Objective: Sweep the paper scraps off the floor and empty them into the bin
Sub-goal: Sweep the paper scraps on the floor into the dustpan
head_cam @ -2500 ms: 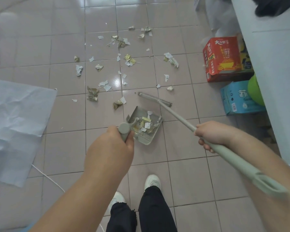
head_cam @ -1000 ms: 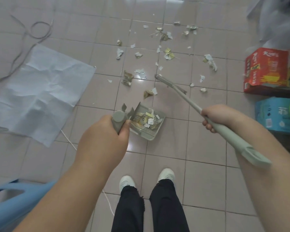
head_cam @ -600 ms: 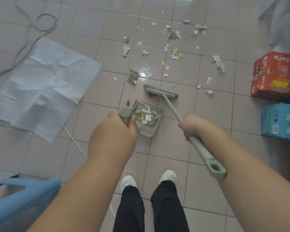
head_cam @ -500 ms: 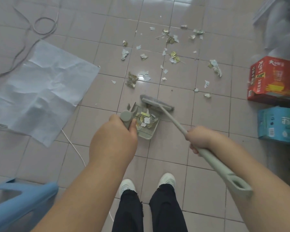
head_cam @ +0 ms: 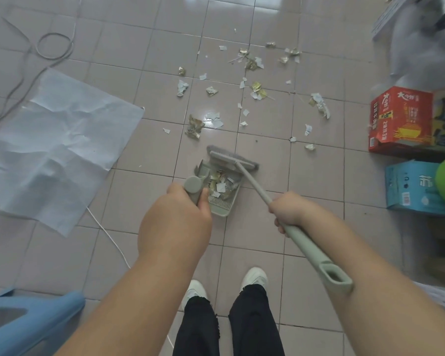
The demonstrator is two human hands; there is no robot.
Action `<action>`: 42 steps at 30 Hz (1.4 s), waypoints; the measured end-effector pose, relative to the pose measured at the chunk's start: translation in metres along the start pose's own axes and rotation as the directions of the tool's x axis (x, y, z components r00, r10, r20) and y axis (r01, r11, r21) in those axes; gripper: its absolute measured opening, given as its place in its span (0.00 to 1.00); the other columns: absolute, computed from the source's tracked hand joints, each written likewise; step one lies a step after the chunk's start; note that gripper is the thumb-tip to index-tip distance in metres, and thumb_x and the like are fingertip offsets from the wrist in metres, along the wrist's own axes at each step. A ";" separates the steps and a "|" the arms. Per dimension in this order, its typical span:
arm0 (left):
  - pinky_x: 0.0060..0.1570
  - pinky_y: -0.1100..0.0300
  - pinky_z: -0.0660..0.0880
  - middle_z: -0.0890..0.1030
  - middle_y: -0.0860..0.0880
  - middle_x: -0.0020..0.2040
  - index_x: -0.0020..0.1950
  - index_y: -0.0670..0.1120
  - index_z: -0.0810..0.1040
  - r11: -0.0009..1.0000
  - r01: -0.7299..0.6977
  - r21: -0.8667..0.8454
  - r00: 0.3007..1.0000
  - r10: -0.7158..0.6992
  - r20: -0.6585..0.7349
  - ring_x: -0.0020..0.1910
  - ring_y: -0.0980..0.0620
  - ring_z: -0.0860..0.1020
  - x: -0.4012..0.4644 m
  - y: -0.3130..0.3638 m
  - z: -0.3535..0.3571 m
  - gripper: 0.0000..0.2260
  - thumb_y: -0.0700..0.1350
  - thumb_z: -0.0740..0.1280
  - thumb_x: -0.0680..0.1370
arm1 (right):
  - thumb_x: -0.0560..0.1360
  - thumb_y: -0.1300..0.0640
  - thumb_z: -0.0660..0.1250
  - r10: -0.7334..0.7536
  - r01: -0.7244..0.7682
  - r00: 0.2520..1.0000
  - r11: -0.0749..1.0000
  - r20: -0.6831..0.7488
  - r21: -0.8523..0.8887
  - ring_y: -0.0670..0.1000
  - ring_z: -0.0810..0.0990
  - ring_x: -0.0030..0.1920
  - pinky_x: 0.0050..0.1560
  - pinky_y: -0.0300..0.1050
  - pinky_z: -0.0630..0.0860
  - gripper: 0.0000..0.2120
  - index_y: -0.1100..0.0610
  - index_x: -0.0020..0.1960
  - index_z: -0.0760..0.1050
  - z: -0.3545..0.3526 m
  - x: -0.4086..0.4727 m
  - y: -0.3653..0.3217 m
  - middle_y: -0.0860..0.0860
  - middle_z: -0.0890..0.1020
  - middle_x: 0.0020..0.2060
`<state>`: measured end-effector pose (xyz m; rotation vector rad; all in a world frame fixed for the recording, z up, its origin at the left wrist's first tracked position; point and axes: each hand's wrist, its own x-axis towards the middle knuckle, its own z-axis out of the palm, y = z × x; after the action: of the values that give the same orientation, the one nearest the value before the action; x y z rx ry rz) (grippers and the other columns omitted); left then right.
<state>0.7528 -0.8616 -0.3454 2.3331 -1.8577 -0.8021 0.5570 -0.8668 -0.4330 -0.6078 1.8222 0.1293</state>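
Two hands busy: my left hand (head_cam: 174,227) grips the grey-green plastic dustpan (head_cam: 220,194) handle, my right hand (head_cam: 289,211) wraps the matching long-handled broom (head_cam: 231,159), bristles at the pan's front lip. Torn paper scraps (head_cam: 252,88) lie beyond; bare pinkish floor tiles (head_cam: 306,181) between pan and red carton (head_cam: 398,119).

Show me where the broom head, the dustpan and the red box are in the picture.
broom head (head_cam: 231,158): head view, on the middle of the grey bristle bar.
dustpan (head_cam: 220,208): head view, on its ribbed near edge.
red box (head_cam: 401,119): head view, on its printed front face.
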 end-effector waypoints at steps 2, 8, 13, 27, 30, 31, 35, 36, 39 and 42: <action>0.36 0.57 0.66 0.66 0.51 0.32 0.46 0.45 0.65 1.000 -0.008 0.002 1.000 0.008 0.006 0.36 0.45 0.69 0.001 -0.001 -0.001 0.15 0.57 0.56 0.79 | 0.78 0.64 0.53 0.016 -0.016 0.999 1.000 0.033 -0.005 0.50 0.71 0.19 0.23 0.35 0.69 0.12 0.65 0.58 0.71 0.014 0.001 0.000 0.58 0.73 0.29; 0.35 0.56 0.66 0.67 0.52 0.31 0.45 0.45 0.66 1.000 -0.013 -0.009 0.999 0.014 0.035 0.36 0.44 0.69 -0.003 -0.015 -0.007 0.16 0.59 0.56 0.79 | 0.78 0.62 0.56 0.015 -0.015 1.000 1.000 0.004 0.022 0.50 0.70 0.19 0.18 0.30 0.67 0.13 0.64 0.60 0.72 -0.012 -0.022 0.003 0.56 0.72 0.29; 0.36 0.55 0.68 0.75 0.48 0.36 0.47 0.45 0.70 0.999 -0.013 -0.031 1.000 0.013 -0.002 0.37 0.44 0.71 -0.011 -0.036 -0.018 0.18 0.60 0.55 0.78 | 0.78 0.62 0.56 0.008 -0.005 0.998 0.998 -0.064 0.061 0.51 0.70 0.23 0.17 0.31 0.66 0.11 0.64 0.57 0.72 -0.020 -0.026 -0.007 0.56 0.71 0.29; 0.35 0.56 0.65 0.66 0.52 0.31 0.44 0.46 0.64 0.999 0.009 0.042 0.998 -0.012 0.060 0.35 0.45 0.69 -0.027 -0.061 -0.020 0.17 0.59 0.55 0.78 | 0.78 0.61 0.55 0.041 -0.040 0.996 0.999 0.077 -0.017 0.50 0.71 0.19 0.23 0.33 0.69 0.10 0.63 0.54 0.71 0.053 -0.028 0.000 0.56 0.73 0.28; 0.35 0.56 0.66 0.68 0.50 0.32 0.44 0.45 0.65 1.000 0.001 0.031 0.998 -0.003 0.059 0.36 0.44 0.69 -0.026 -0.061 -0.020 0.17 0.59 0.55 0.79 | 0.77 0.61 0.56 0.046 -0.041 0.994 0.998 0.101 -0.046 0.48 0.69 0.16 0.22 0.31 0.67 0.15 0.60 0.62 0.73 0.033 -0.060 0.005 0.54 0.73 0.28; 0.35 0.56 0.66 0.68 0.50 0.32 0.45 0.45 0.66 1.000 -0.001 0.029 0.998 -0.001 0.058 0.36 0.44 0.69 -0.026 -0.061 -0.020 0.17 0.59 0.55 0.79 | 0.77 0.61 0.56 0.041 -0.037 0.995 0.998 0.092 -0.042 0.48 0.69 0.17 0.22 0.31 0.67 0.16 0.59 0.63 0.73 0.026 -0.067 0.005 0.54 0.73 0.28; 0.35 0.56 0.66 0.69 0.49 0.33 0.45 0.45 0.66 1.000 -0.005 0.027 0.999 0.003 0.052 0.36 0.44 0.69 -0.027 -0.061 -0.019 0.17 0.58 0.55 0.79 | 0.78 0.62 0.56 -0.009 0.010 1.000 1.000 0.016 -0.013 0.50 0.69 0.18 0.21 0.31 0.67 0.14 0.61 0.60 0.74 0.018 -0.070 0.002 0.55 0.72 0.28; 0.35 0.56 0.66 0.69 0.50 0.33 0.45 0.45 0.65 1.000 -0.006 0.027 0.999 0.005 0.051 0.36 0.44 0.69 -0.027 -0.061 -0.018 0.16 0.58 0.55 0.79 | 0.78 0.63 0.56 -0.022 0.022 1.000 1.000 -0.006 -0.006 0.50 0.69 0.18 0.20 0.31 0.67 0.13 0.62 0.58 0.74 0.021 -0.064 0.000 0.55 0.72 0.28; 0.35 0.56 0.66 0.67 0.51 0.31 0.44 0.45 0.65 0.999 -0.013 0.032 0.999 0.011 0.053 0.36 0.44 0.69 -0.027 -0.062 -0.018 0.16 0.58 0.55 0.79 | 0.78 0.62 0.55 -0.005 0.007 0.999 0.999 -0.044 0.042 0.50 0.70 0.19 0.19 0.31 0.68 0.12 0.64 0.56 0.73 0.035 -0.038 -0.006 0.56 0.72 0.28; 0.35 0.56 0.65 0.65 0.52 0.30 0.44 0.45 0.65 0.999 -0.022 0.030 0.999 0.020 0.048 0.35 0.44 0.68 -0.026 -0.064 -0.018 0.16 0.58 0.55 0.79 | 0.79 0.62 0.54 0.025 -0.025 1.000 0.998 -0.005 0.065 0.51 0.71 0.20 0.19 0.31 0.68 0.08 0.63 0.52 0.70 0.054 -0.023 -0.008 0.57 0.73 0.29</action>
<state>0.8139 -0.8249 -0.3426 2.3285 -1.9237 -0.8400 0.6118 -0.8455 -0.4283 -0.5404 1.8328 0.0848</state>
